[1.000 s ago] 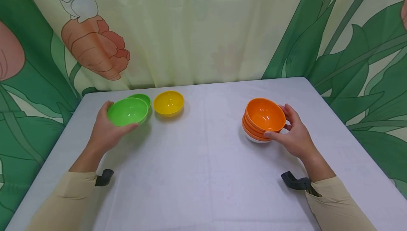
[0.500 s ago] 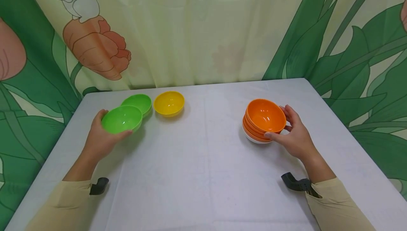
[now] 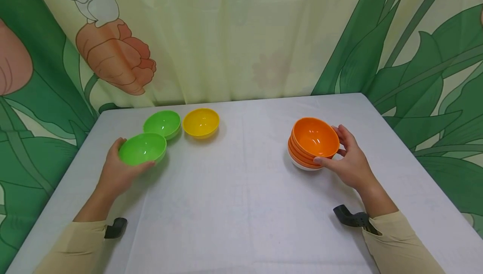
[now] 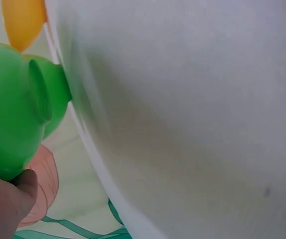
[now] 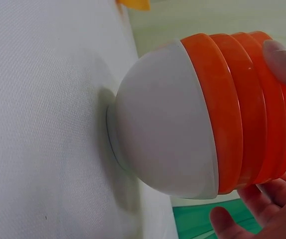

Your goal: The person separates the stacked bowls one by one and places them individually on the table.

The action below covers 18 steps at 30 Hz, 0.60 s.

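Thumb and fingers of the left hand (image 3: 117,176) pinch a green bowl (image 3: 142,148), front-left of the yellow bowl (image 3: 201,123); the right hand (image 3: 350,161) grips orange bowls (image 3: 316,136) nested in a white bowl (image 5: 163,119), well right of the yellow bowl; a second green bowl (image 3: 162,123) adjoins its left

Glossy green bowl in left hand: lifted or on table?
Lifted: left wrist view shows the held bowl, its base clear of the white tablecloth.

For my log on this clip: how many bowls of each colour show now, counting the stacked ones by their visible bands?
Green bowls: 2
Yellow bowl: 1
Orange bowls, stacked: 4
White bowl, under the orange: 1
Total: 8 visible
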Available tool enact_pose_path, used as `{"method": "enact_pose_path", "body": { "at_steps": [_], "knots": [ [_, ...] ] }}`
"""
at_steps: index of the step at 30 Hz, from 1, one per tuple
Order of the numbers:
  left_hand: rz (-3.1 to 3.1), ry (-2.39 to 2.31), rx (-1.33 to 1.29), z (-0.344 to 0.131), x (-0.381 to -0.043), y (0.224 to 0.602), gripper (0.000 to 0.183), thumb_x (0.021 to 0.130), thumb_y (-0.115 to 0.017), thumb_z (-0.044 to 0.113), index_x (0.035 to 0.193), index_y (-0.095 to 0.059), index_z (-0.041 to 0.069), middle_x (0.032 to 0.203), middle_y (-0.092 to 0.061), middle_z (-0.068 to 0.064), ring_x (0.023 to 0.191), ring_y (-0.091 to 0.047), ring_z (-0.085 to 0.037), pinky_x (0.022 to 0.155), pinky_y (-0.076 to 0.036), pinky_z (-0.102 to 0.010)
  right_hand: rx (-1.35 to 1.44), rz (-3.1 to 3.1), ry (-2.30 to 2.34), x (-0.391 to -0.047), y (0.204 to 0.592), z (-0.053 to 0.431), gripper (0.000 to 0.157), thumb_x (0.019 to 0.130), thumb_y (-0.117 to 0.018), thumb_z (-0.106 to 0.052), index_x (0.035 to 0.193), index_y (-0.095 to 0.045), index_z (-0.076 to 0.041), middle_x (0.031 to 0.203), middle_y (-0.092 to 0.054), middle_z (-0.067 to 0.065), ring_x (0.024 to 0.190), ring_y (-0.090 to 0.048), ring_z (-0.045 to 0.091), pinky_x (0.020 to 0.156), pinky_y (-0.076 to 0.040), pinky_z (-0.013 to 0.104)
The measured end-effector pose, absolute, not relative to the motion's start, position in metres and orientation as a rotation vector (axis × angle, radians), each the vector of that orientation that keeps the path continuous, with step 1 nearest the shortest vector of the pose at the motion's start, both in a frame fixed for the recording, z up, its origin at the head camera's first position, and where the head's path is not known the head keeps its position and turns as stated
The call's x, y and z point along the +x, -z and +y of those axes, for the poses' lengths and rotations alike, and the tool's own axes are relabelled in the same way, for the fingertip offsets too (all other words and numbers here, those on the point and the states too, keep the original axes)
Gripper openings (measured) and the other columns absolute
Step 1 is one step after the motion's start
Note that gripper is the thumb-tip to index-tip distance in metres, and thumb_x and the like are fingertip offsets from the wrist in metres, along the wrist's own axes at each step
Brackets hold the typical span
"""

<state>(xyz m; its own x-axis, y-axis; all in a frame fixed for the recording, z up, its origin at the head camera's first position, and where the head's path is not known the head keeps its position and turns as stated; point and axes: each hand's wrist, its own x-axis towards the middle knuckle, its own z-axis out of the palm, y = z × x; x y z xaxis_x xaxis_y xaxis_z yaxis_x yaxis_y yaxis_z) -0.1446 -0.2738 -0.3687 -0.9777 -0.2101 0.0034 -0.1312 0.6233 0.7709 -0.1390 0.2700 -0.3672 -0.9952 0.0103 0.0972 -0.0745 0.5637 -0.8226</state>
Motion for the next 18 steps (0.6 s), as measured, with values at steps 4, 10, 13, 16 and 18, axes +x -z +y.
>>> {"method": "enact_pose_path", "body": {
  "at_steps": [4, 10, 13, 16, 18],
  "knots": [
    [-2.764, 1.284, 0.300, -0.2742, -0.1452, 0.3714, 0.117, 0.080, -0.085, 0.032, 0.158, -0.004, -0.002, 0.158, -0.017, -0.029, 0.136, -0.026, -0.051, 0.102, -0.032, -0.067, 0.053, -2.694, -1.429, -0.1386, 0.3660, 0.2696, 0.109, 0.086, -0.081, -0.023, 0.160, -0.003, -0.004, 0.162, -0.022, 0.018, 0.140, -0.030, 0.042, 0.105, -0.035, 0.064],
    [-2.792, 1.263, 0.292, -0.2739, -0.1471, 0.3737, 0.119, 0.080, -0.085, 0.034, 0.157, -0.003, -0.004, 0.157, -0.017, -0.031, 0.135, -0.026, -0.052, 0.102, -0.031, -0.068, 0.053, -2.690, -1.432, -0.1381, 0.3668, 0.2696, 0.109, 0.086, -0.081, -0.024, 0.160, -0.004, -0.004, 0.162, -0.022, 0.018, 0.139, -0.031, 0.042, 0.104, -0.035, 0.064],
    [-2.809, 1.258, 0.282, -0.2743, -0.1469, 0.3747, 0.119, 0.080, -0.084, 0.034, 0.157, -0.002, -0.005, 0.156, -0.017, -0.033, 0.134, -0.027, -0.053, 0.102, -0.032, -0.068, 0.058, -2.689, -1.433, -0.1383, 0.3670, 0.2696, 0.109, 0.086, -0.081, -0.024, 0.160, -0.003, -0.004, 0.162, -0.022, 0.018, 0.139, -0.031, 0.043, 0.104, -0.035, 0.064],
    [-2.833, 1.235, 0.262, -0.2752, -0.1475, 0.3764, 0.118, 0.080, -0.084, 0.034, 0.156, -0.003, -0.007, 0.154, -0.019, -0.036, 0.132, -0.029, -0.053, 0.101, -0.032, -0.067, 0.056, -2.693, -1.426, -0.1382, 0.3667, 0.2694, 0.109, 0.086, -0.081, -0.024, 0.160, -0.003, -0.004, 0.162, -0.022, 0.018, 0.139, -0.031, 0.043, 0.104, -0.035, 0.064],
    [-2.846, 1.222, 0.248, -0.2758, -0.1485, 0.3772, 0.117, 0.080, -0.083, 0.034, 0.155, -0.004, -0.008, 0.152, -0.020, -0.037, 0.131, -0.030, -0.053, 0.100, -0.033, -0.067, 0.056, -2.695, -1.416, -0.1381, 0.3663, 0.2693, 0.109, 0.086, -0.081, -0.024, 0.160, -0.004, -0.004, 0.162, -0.022, 0.018, 0.139, -0.031, 0.043, 0.104, -0.036, 0.064]
  ]
}}
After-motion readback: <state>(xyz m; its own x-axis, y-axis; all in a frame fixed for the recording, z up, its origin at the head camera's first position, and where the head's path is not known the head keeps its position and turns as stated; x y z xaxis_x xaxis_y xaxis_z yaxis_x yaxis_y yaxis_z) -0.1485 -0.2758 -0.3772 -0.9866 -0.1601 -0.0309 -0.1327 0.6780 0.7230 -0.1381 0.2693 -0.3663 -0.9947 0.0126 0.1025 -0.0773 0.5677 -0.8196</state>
